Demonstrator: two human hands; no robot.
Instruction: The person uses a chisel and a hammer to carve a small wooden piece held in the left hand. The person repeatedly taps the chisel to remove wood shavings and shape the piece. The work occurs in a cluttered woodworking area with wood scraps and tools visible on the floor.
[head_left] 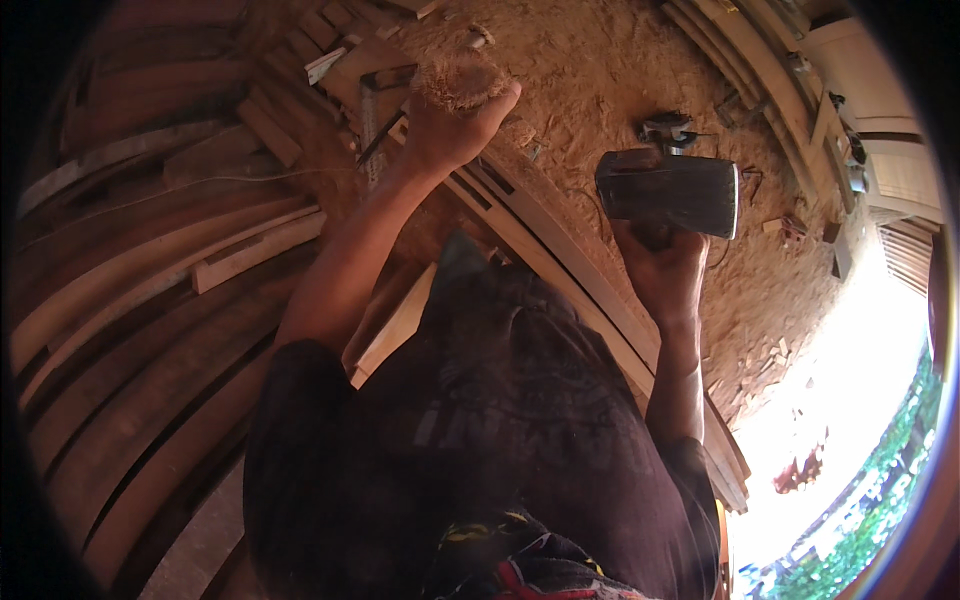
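Right hand [665, 262] closed around the near side of a dark, boxy tool [668, 192]; fingers mostly hidden. Left hand [440, 135] curled by a rough, tan, fibrous clump [462, 80]; cannot tell whether it grips it.

Tool sits right of the long boards [560, 270], over the shavings-strewn floor [770, 300]. Likely stiff, fairly heavy, wide head pulling forward; best held firmly at the narrow near part, clear of the broad body. Clump probably light, crumbly; cup loosely.

Looks: tool blackish, flat-topped, pale along its right edge; clump round, shaggy.
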